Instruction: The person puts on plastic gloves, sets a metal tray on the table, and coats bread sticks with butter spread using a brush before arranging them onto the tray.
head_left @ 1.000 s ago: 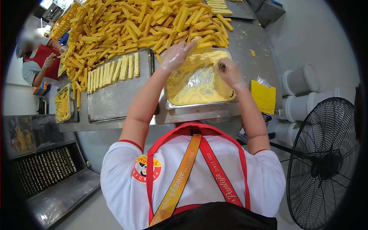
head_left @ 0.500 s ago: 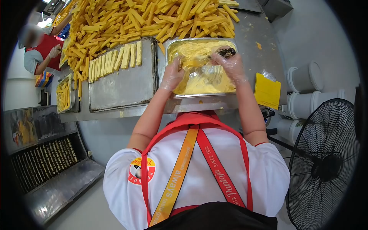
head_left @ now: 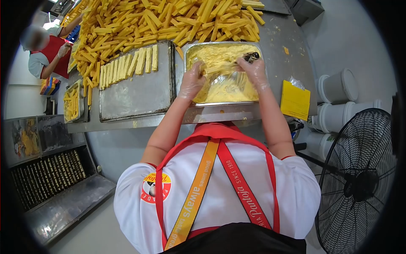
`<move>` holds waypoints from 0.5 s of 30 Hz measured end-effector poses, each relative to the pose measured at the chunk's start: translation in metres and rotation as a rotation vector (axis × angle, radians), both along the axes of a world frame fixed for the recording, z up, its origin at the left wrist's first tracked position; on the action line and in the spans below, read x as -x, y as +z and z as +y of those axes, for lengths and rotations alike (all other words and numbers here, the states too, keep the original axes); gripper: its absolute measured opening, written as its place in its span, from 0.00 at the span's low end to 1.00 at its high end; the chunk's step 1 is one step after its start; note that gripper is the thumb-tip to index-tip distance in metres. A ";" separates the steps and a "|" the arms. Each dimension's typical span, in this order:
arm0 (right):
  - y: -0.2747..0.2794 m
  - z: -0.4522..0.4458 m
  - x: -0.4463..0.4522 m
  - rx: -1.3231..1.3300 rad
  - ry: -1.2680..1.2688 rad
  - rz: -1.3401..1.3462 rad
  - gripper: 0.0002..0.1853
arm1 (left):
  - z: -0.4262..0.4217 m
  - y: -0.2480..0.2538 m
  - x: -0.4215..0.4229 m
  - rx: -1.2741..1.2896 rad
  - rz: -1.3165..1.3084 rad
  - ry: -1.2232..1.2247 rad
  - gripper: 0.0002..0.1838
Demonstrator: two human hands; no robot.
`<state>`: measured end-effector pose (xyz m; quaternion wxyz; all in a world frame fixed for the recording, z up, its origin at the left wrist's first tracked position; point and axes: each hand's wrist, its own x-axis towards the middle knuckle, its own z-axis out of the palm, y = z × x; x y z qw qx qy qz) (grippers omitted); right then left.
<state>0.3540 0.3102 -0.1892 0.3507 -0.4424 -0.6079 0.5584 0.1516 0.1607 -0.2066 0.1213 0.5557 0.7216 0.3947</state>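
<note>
In a clear plastic glove, my left hand [head_left: 193,80] is closed on the end of a yellow bread or cake stick [head_left: 215,69] over a metal pan [head_left: 223,104]. Pale yellow cream [head_left: 211,53] fills much of that pan, with bare shiny metal showing in the middle. My gloved right hand [head_left: 255,73] grips a black-handled spatula [head_left: 251,56]; its blade is blurred and lies against the stick. To the left, a baking tray [head_left: 135,99] bears a row of cream-coated sticks [head_left: 129,66].
A big heap of yellow sticks [head_left: 169,25] covers the table's back. Right of the pan lies a yellow sheet [head_left: 295,100]. White buckets [head_left: 338,86] and a black floor fan [head_left: 359,182] stand at the right. A co-worker [head_left: 50,55] is at the far left.
My right hand has shifted slightly and the spatula handle has turned a little over the pan. My left hand stays nearly in place. The co-worker's hand has moved slightly.
</note>
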 end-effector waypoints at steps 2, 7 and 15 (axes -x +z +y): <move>-0.015 0.015 -0.006 -0.047 -0.046 -0.107 0.13 | -0.001 0.000 0.000 -0.045 -0.088 0.011 0.19; 0.036 -0.043 0.008 0.118 0.067 0.361 0.09 | 0.001 -0.003 -0.001 0.063 -0.269 0.123 0.13; 0.015 -0.035 0.010 -0.074 -0.078 0.136 0.08 | -0.007 0.007 -0.007 0.041 -0.392 0.114 0.12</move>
